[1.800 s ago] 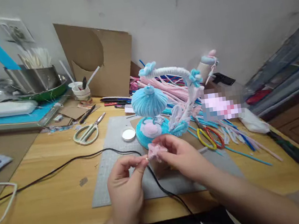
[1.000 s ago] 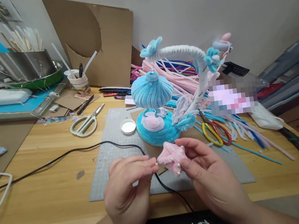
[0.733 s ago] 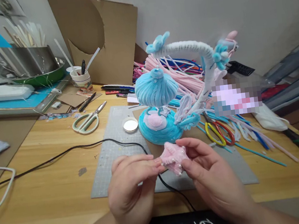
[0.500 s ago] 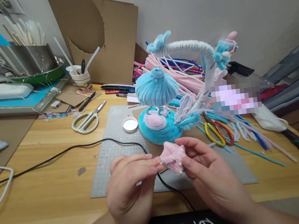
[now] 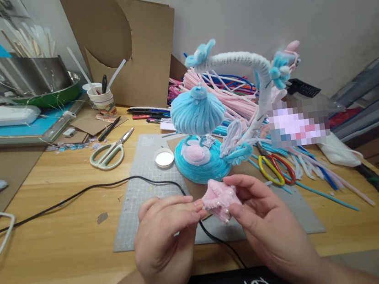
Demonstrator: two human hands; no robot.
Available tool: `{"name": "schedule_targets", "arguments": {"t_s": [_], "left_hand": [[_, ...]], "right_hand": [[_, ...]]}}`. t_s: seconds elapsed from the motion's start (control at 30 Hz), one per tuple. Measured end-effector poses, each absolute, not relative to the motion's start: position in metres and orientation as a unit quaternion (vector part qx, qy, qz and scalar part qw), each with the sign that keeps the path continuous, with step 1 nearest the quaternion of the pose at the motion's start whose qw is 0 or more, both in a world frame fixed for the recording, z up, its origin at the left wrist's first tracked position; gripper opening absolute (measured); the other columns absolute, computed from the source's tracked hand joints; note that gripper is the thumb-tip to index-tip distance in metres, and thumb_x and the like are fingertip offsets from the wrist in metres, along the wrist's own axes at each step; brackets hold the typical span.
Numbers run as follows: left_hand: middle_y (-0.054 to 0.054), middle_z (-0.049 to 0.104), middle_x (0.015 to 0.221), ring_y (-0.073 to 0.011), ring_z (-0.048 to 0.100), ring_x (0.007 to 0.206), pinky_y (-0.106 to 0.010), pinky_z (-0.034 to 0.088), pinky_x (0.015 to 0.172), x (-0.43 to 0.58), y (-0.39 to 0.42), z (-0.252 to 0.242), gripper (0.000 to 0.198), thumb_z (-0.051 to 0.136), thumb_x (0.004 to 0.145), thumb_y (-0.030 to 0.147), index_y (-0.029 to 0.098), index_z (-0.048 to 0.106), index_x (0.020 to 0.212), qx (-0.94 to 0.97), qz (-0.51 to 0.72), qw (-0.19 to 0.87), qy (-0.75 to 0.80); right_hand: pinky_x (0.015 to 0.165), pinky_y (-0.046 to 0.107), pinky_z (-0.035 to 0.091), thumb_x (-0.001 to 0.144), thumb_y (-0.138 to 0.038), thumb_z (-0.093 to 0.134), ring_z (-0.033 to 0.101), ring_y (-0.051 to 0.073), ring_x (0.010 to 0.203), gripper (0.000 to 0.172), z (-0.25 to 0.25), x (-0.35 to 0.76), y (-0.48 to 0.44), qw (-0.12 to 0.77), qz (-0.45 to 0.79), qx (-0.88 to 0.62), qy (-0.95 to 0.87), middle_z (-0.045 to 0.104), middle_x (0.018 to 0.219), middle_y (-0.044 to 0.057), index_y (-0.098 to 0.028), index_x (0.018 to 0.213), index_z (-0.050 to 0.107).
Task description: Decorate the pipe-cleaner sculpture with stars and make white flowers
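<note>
A small pink fuzzy pipe-cleaner piece point(image 5: 220, 199), dotted with pearl-like beads, is held between both hands above the grey cutting mat point(image 5: 133, 222). My left hand point(image 5: 168, 239) pinches its left corner with fingertips together. My right hand point(image 5: 271, 219) grips its right side between thumb and fingers. Just beyond stands a blue and white pipe-cleaner lamp shape: a round blue base point(image 5: 206, 167) with a pink centre, a white curved arm point(image 5: 241, 57), and a ribbed blue shade point(image 5: 198, 113). Beside the base lies a small round white lid-like dish point(image 5: 164, 158).
Scissors with pale green handles point(image 5: 108, 154) lie left; red and yellow handled pliers point(image 5: 277, 169) lie right. A black cable point(image 5: 88, 189) crosses the table and mat. Behind are pink pipe cleaners point(image 5: 203, 82), a paper cup point(image 5: 101, 100), cardboard point(image 5: 149, 41) and a metal pot point(image 5: 34, 73).
The pink piece has turned slightly in my fingers, and my right thumb has shifted a little on it. The left hand keeps its pinch.
</note>
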State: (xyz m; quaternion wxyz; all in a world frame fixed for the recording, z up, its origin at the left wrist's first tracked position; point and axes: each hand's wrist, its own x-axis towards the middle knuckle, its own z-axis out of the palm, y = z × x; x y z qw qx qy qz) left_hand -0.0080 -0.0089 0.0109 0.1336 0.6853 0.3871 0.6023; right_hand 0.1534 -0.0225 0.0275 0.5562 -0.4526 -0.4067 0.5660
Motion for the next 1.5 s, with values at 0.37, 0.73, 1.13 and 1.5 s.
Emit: {"name": "schedule_targets", "arguments": {"t_s": [0.37,0.73,1.13,1.5], "left_hand": [[0.004,0.075,0.084,-0.0166,0.070,0.079,-0.034,0.042,0.074,-0.0114,-0.0078,0.0116,0.028,0.065,0.073,0.000,0.024,0.065,0.088,0.724,0.575,0.090,0.372],[0.004,0.076,0.086,-0.0177,0.069,0.083,-0.035,0.041,0.076,-0.0108,-0.0075,0.0100,0.028,0.064,0.074,0.001,0.025,0.064,0.089,0.734,0.561,0.074,0.377],[0.002,0.073,0.087,-0.0204,0.064,0.094,-0.037,0.045,0.080,-0.0097,-0.0081,0.0055,0.024,0.064,0.077,0.004,0.025,0.064,0.089,0.714,0.569,0.118,0.390],[-0.003,0.060,0.107,-0.0206,0.054,0.099,-0.038,0.042,0.087,-0.0053,-0.0069,0.0047,0.022,0.065,0.078,0.011,0.027,0.067,0.092,0.702,0.562,0.085,0.430]], "right_hand": [[0.068,0.020,0.055,0.077,-0.022,0.072,0.064,0.012,0.079,0.025,0.0308,0.1523,-0.0233,0.570,0.525,-0.454,-0.439,0.068,0.092,-0.001,-0.032,0.100,0.065],[0.073,0.024,0.056,0.074,-0.018,0.072,0.066,0.014,0.083,0.027,0.0344,0.1525,-0.0235,0.558,0.476,-0.479,-0.482,0.070,0.092,-0.001,-0.031,0.097,0.065],[0.070,0.022,0.054,0.077,-0.023,0.071,0.065,0.013,0.081,0.022,0.0302,0.1554,-0.0222,0.550,0.541,-0.467,-0.432,0.069,0.092,0.000,-0.029,0.097,0.064],[0.071,0.025,0.053,0.075,-0.028,0.073,0.063,0.015,0.083,0.026,0.0299,0.1569,-0.0213,0.558,0.575,-0.458,-0.385,0.069,0.093,0.002,-0.028,0.100,0.064]]}}
